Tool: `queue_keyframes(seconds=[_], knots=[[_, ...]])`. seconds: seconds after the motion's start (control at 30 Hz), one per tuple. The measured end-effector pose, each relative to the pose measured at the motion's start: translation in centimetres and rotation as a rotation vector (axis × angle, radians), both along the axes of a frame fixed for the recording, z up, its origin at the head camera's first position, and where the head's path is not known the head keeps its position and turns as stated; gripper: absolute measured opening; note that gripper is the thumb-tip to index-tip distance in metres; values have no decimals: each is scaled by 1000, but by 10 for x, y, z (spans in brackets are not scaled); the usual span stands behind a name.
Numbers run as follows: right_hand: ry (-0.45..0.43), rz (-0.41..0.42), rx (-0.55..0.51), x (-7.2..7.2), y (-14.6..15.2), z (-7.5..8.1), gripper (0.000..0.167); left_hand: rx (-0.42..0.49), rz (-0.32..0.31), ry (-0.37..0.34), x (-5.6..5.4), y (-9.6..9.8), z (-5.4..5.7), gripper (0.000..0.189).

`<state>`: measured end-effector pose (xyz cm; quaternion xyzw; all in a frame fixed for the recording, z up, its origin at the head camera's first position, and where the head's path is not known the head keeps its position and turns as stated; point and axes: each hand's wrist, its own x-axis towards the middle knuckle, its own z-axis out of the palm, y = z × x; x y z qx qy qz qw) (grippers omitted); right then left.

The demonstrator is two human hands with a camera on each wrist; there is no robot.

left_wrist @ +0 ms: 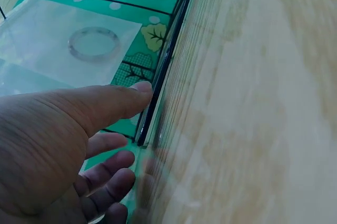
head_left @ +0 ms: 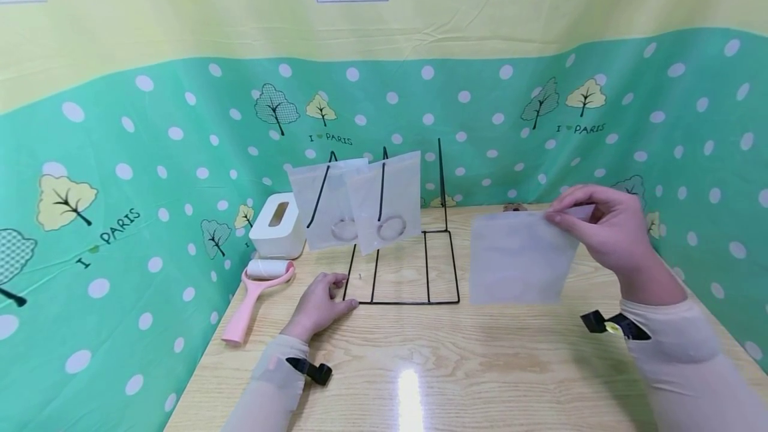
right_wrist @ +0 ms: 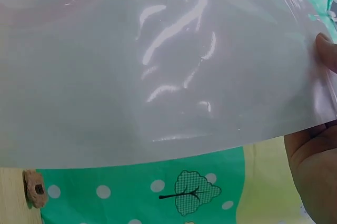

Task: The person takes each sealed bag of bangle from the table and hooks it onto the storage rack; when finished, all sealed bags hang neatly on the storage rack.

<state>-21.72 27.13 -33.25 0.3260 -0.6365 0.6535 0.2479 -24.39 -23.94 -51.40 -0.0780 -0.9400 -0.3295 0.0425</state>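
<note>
My right hand (head_left: 606, 225) pinches a frosted plastic bag (head_left: 519, 262) by its upper right corner, above the right of the table. In the right wrist view the bag (right_wrist: 174, 87) fills most of the frame, with a faint pinkish curve at its upper left. A black wire rack (head_left: 414, 303) stands mid-table. On its prongs hang two similar bags, a left one (head_left: 318, 202) and a right one (head_left: 399, 185), each showing a clear ring. With its thumb against the front left corner of the rack, my left hand (head_left: 318, 305) rests there, other fingers loosely bent.
Left of the rack are a white tissue box (head_left: 279, 229) and a pink-handled lint roller (head_left: 249, 305). A small brown object (head_left: 514, 207) sits at the table's back edge. Patterned green and yellow cloth (head_left: 480, 92) surrounds the wooden table (head_left: 480, 365).
</note>
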Motion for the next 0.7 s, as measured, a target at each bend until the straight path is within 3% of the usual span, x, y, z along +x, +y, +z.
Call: queue_keyframes(seconds=[0.33,0.7], knots=[[-11,13,2,-4,-16,-4,20,62,-14,60,5,13,14,56],[4,26,-18,-5,-40,-7,20,181,-143,103,14,43,27,51]])
